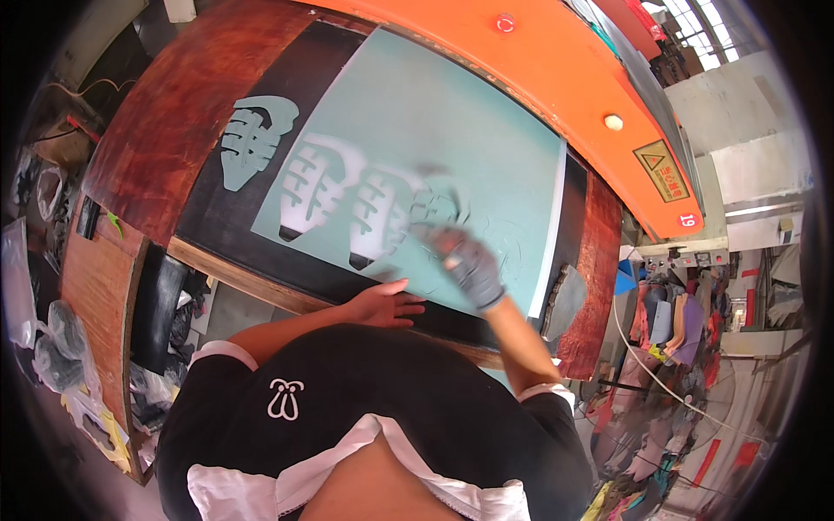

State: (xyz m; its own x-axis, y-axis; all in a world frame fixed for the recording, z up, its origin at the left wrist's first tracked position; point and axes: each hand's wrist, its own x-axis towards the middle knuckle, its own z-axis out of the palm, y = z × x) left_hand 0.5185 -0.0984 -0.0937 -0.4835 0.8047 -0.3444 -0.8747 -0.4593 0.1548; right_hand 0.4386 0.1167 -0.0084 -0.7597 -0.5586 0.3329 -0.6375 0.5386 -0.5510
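A pale green sheet [460, 113] lies on a black board. In it are two white, shoe-upper-shaped areas with slots, the left one [314, 182] and the right one [380, 213], each with a dark tip at its near end. My right hand [471, 267], in a dark grey glove, reaches over the sheet. At its blurred fingertips is a smeared green cut piece [439, 201]; whether they grip it I cannot tell. My left hand [382, 306], bare with fingers apart, hovers by the board's near edge and holds nothing. A slotted green cut piece [252, 143] lies on the black surface at left.
An orange machine beam [556, 95] with a red button and a warning label crosses the far side. Reddish-brown wooden boards [165, 113] flank the black surface. A grey piece [566, 302] lies at the right edge. Plastic bags [62, 347] sit at far left.
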